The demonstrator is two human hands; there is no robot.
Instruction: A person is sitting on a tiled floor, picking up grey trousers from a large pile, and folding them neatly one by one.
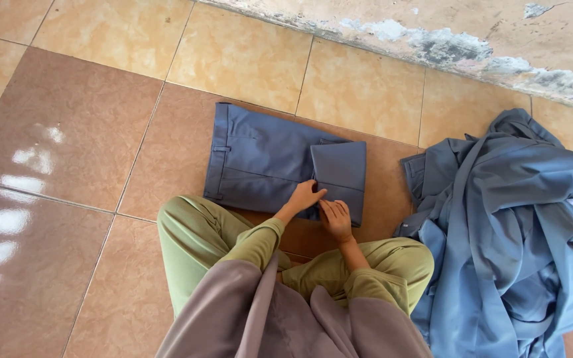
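Our left hand (305, 196) lies palm down, fingers spread flat, on the near edge of the folded blue-grey trousers (260, 162), right where the doubled-over flap begins. Our right hand (335, 219) rests just beside it, also flat and unclenched, pressing the lower corner of that flap; neither hand pinches or lifts the cloth. The trousers sit at the centre of the frame, flat on the tiled floor (67, 132), with the waistband and belt loops toward the left and the legs folded back into a smaller rectangle on the right half. Below the hands we see our crossed legs in olive-green trousers (193, 235), olive sleeves, and a mauve garment draped over our lap at the bottom centre. To the right of the frame lies a loose heap of blue-grey clothes (518, 225), unfolded and rumpled, near our right knee. Along the upper right runs the foot of a wall with peeling paint (445, 33).
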